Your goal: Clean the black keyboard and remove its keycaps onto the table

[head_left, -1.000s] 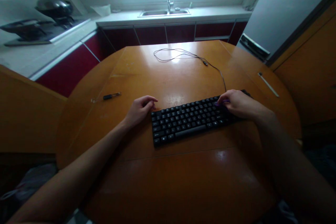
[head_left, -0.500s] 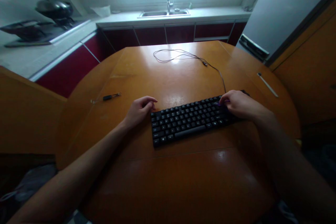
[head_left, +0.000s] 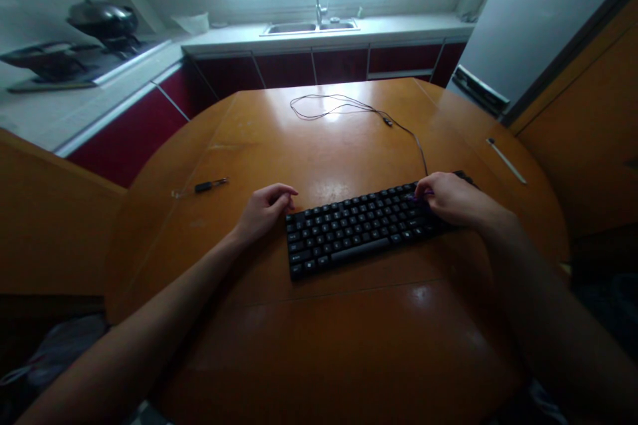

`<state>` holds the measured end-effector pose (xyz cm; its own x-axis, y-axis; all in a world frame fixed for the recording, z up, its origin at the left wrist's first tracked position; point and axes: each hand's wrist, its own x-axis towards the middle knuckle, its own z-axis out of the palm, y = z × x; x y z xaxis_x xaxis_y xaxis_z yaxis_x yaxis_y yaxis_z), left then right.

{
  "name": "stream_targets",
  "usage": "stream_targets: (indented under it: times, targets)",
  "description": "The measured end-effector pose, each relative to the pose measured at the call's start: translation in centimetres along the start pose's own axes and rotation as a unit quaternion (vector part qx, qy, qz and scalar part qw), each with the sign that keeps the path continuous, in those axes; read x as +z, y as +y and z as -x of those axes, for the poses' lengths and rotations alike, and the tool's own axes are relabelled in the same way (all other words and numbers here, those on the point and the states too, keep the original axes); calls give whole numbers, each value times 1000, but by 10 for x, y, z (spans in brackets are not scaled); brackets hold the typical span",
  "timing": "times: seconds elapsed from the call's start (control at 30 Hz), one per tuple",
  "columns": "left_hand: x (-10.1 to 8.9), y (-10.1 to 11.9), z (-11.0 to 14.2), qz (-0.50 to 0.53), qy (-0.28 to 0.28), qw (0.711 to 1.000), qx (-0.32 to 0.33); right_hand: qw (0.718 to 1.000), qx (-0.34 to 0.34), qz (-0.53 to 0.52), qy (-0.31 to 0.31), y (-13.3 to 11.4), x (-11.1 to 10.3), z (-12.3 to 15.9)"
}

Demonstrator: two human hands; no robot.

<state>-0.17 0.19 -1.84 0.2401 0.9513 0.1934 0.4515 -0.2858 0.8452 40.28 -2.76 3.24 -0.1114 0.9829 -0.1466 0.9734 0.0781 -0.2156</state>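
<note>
A black keyboard (head_left: 359, 226) lies on the wooden table, slanting up to the right. My right hand (head_left: 451, 198) rests over the keys near its right end, fingers closed on a small purple thing (head_left: 423, 195). Most of that thing is hidden under my fingers, so its kind does not show. My left hand (head_left: 268, 207) lies on the table by the keyboard's far left corner, its fingers loosely bent and apart, with nothing seen in them. Whether it touches the keyboard I cannot tell.
The keyboard's cable (head_left: 343, 106) lies looped at the table's far side. A small dark-handled tool (head_left: 204, 186) lies on the left, and a thin white stick with a dark tip (head_left: 506, 161) on the right. Beyond stand a sink (head_left: 309, 27) and a stove with a pot (head_left: 102, 16).
Both hands and the keyboard have hardly moved. My right hand stays over the same keys with the purple thing; the whole view has shifted very slightly.
</note>
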Motion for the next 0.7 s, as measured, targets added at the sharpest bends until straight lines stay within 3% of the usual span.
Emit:
stream_targets:
  times: [0.57, 0.63, 0.7]
  targets:
    - [0, 1, 0, 2, -2, 1000, -3, 1000, -1, -2, 8, 0, -1, 1]
    - [0, 1, 0, 4, -2, 1000, -2, 999, -33, -16, 22, -7, -6, 6]
    - [0, 0, 0, 5, -2, 1000, 0, 992, -110, -60, 15, -20, -10, 14]
